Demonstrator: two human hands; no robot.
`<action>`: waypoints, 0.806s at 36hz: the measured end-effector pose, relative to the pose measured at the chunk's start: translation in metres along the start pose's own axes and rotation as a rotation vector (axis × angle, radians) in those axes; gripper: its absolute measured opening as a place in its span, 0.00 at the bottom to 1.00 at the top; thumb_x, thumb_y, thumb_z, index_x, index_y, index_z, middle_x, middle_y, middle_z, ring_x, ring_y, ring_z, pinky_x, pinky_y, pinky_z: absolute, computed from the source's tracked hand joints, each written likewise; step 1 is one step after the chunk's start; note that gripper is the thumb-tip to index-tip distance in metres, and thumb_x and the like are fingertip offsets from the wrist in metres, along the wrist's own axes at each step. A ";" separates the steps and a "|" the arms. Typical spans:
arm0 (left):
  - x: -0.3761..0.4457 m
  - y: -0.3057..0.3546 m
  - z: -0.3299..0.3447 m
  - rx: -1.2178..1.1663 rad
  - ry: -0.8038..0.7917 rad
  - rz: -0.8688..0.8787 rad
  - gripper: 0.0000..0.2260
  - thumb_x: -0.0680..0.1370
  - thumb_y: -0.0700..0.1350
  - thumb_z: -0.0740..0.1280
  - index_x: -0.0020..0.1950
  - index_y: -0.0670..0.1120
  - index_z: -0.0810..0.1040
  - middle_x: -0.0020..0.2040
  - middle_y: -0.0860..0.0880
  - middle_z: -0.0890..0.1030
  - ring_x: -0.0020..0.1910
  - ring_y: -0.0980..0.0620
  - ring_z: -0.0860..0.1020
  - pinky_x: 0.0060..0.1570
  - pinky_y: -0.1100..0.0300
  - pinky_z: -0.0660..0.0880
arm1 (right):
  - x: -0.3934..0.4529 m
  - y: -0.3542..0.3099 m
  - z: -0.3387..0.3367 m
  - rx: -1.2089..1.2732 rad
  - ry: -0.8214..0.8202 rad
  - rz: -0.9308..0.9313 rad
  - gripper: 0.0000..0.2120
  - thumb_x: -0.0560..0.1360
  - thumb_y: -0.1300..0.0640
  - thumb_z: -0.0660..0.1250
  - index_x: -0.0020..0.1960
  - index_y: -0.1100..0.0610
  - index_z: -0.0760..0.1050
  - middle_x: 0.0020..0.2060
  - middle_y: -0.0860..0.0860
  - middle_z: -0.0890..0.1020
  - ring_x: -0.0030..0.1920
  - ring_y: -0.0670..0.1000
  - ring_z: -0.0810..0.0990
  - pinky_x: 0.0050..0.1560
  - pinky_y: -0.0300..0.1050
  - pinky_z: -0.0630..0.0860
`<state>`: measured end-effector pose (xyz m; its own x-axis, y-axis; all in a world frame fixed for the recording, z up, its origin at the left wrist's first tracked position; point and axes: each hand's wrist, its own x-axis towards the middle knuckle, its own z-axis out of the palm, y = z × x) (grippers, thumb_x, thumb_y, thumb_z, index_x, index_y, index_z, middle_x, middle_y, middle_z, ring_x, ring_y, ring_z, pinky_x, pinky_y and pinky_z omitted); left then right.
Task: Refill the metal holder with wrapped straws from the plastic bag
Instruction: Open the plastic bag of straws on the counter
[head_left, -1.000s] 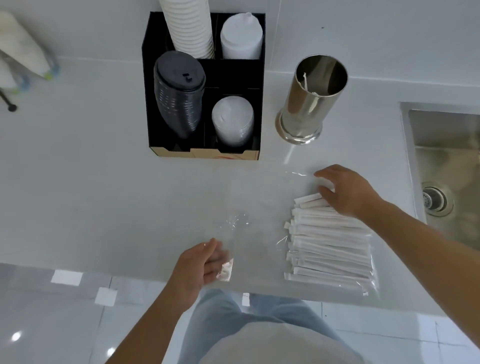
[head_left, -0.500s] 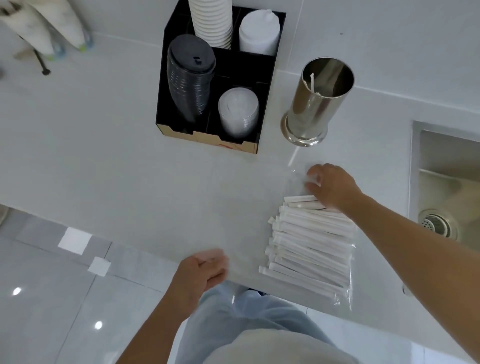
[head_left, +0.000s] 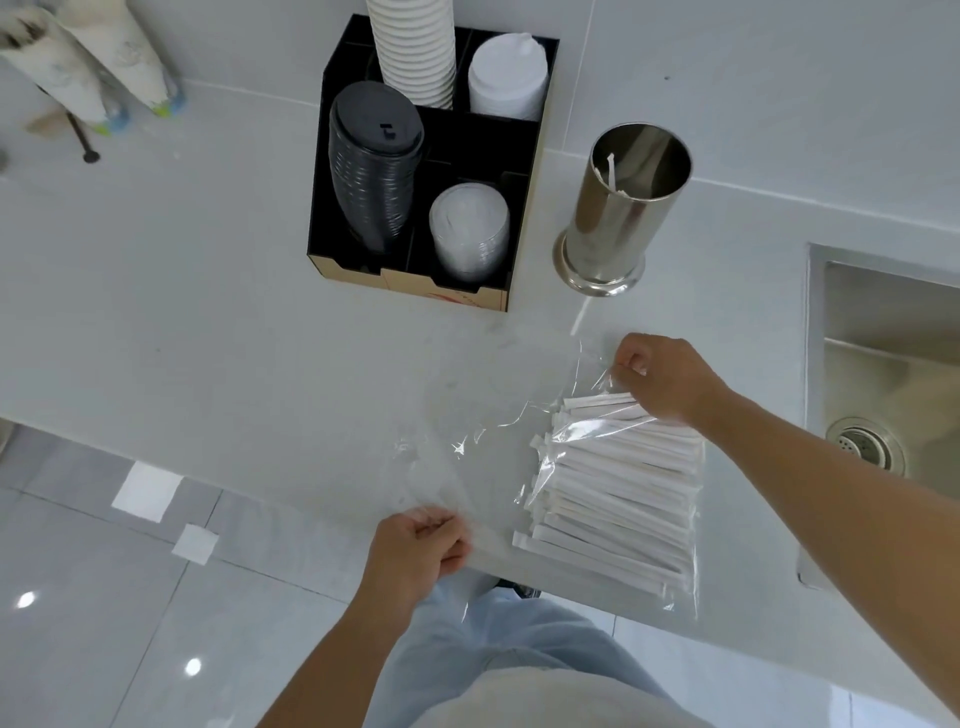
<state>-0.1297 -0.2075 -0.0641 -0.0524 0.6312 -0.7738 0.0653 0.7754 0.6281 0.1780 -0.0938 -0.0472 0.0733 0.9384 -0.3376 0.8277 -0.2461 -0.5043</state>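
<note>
A clear plastic bag (head_left: 524, 441) lies on the white counter, its right half full of white wrapped straws (head_left: 618, 488). My right hand (head_left: 660, 376) pinches the bag's far edge above the straws and lifts it a little. My left hand (head_left: 415, 551) is closed on the bag's near left edge at the counter's front. The shiny metal holder (head_left: 618, 213) stands upright behind the bag, with one or two straws inside. A single wrapped straw (head_left: 579, 318) lies on the counter in front of the holder's base.
A black organiser (head_left: 519, 156) with stacked cups and lids stands left of the holder. A steel sink (head_left: 883, 364) is sunk into the counter at the right. Wrapped bottles lean at the far left (head_left: 88, 62). The counter's front edge runs under my left hand.
My right hand has closed on the bag's far edge and raised it. My left hand has shifted right along the counter's front and gripped the bag's near edge, stretching the plastic.
</note>
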 end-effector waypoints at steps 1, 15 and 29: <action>0.000 0.000 0.000 -0.006 0.000 0.002 0.05 0.76 0.34 0.69 0.45 0.32 0.82 0.32 0.42 0.80 0.31 0.52 0.78 0.37 0.63 0.80 | -0.001 0.000 -0.002 0.016 -0.003 0.003 0.04 0.74 0.56 0.67 0.40 0.53 0.76 0.38 0.49 0.81 0.44 0.53 0.79 0.45 0.45 0.74; 0.001 -0.006 0.002 -0.062 0.063 0.059 0.04 0.76 0.35 0.69 0.43 0.37 0.82 0.32 0.42 0.82 0.32 0.50 0.79 0.36 0.62 0.80 | -0.025 -0.004 -0.029 0.207 0.108 -0.089 0.08 0.73 0.60 0.72 0.36 0.51 0.78 0.34 0.44 0.82 0.36 0.35 0.78 0.41 0.24 0.71; 0.019 0.030 -0.008 -0.088 0.004 0.197 0.07 0.78 0.34 0.66 0.41 0.38 0.81 0.37 0.37 0.80 0.38 0.44 0.78 0.37 0.61 0.80 | -0.064 -0.025 -0.069 0.186 0.214 -0.304 0.06 0.74 0.63 0.72 0.40 0.54 0.81 0.33 0.48 0.82 0.37 0.50 0.79 0.39 0.28 0.71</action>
<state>-0.1368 -0.1717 -0.0596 -0.0516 0.7708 -0.6350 -0.0127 0.6353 0.7722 0.1905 -0.1307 0.0416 -0.0291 0.9995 0.0115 0.7165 0.0289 -0.6970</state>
